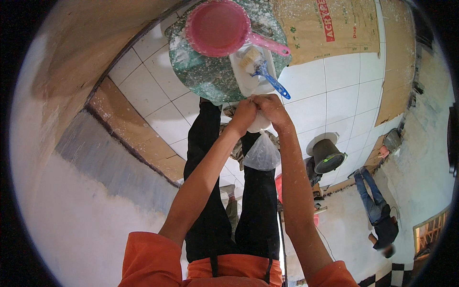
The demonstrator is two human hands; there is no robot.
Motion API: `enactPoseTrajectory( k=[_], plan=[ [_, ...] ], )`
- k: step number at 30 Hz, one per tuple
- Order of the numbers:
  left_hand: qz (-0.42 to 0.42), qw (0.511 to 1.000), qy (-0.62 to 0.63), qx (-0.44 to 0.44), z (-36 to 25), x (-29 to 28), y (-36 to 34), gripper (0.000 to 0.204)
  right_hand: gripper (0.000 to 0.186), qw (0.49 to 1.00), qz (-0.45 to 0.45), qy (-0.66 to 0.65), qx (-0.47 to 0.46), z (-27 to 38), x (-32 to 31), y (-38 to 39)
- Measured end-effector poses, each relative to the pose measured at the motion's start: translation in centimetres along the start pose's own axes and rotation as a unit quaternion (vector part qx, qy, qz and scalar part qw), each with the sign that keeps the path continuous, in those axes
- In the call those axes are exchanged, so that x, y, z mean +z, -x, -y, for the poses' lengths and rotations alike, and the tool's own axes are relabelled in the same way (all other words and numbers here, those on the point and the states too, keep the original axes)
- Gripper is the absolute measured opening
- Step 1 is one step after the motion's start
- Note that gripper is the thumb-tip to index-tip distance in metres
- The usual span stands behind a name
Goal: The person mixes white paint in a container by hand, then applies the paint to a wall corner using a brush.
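Note:
My left hand [245, 115] and my right hand [271, 109] meet in front of me with fingers pinched together. Between them they grip a clear plastic bag [262, 154], which hangs below the fingers. Something white [260, 123] bulges just under my hands; whether it is inside the bag I cannot tell. Just beyond my fingertips, a white tray [237, 71] rests on a green, white-spattered stool top [191, 71]. A paintbrush [270, 79] with a blue handle lies across the tray. Behind it stands a pink long-handled dipper [217, 27].
Cardboard sheets [306, 24] cover part of the white tiled floor [306, 81]. A black bucket [327, 155] stands to my right. Farther off on that side is another person [375, 205] in jeans. Cardboard strips [119, 107] run along the left wall.

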State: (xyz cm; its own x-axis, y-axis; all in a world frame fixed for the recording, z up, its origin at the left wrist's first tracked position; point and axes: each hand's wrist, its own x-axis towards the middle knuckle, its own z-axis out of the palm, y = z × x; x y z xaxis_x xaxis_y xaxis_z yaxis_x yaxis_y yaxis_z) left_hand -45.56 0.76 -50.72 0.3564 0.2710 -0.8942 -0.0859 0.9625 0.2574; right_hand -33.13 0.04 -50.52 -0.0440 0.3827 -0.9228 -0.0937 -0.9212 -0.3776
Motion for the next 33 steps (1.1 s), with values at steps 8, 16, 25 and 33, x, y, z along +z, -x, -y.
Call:
enactPoseTrajectory(
  k=[8,16,25,33],
  plan=[
    [0.004,0.985,-0.161,0.055,-0.4,0.6,-0.2,0.029,0.027,0.995,-0.093,-0.003,-0.041,-1.1,0.6,-0.4],
    [-0.006,0.941,-0.286,0.178,0.9,-0.4,-1.6,0.03,0.026,0.994,-0.104,0.005,-0.024,-2.4,0.9,-2.7],
    [-0.004,0.957,-0.283,0.059,-1.7,1.1,0.6,0.038,0.023,0.989,-0.103,0.023,-0.101,-4.9,0.8,-5.6],
    [-0.088,0.955,-0.255,0.121,-0.6,1.2,0.2,0.037,0.026,0.986,-0.071,0.023,-0.146,-4.1,0.9,-5.4]
  ],
)
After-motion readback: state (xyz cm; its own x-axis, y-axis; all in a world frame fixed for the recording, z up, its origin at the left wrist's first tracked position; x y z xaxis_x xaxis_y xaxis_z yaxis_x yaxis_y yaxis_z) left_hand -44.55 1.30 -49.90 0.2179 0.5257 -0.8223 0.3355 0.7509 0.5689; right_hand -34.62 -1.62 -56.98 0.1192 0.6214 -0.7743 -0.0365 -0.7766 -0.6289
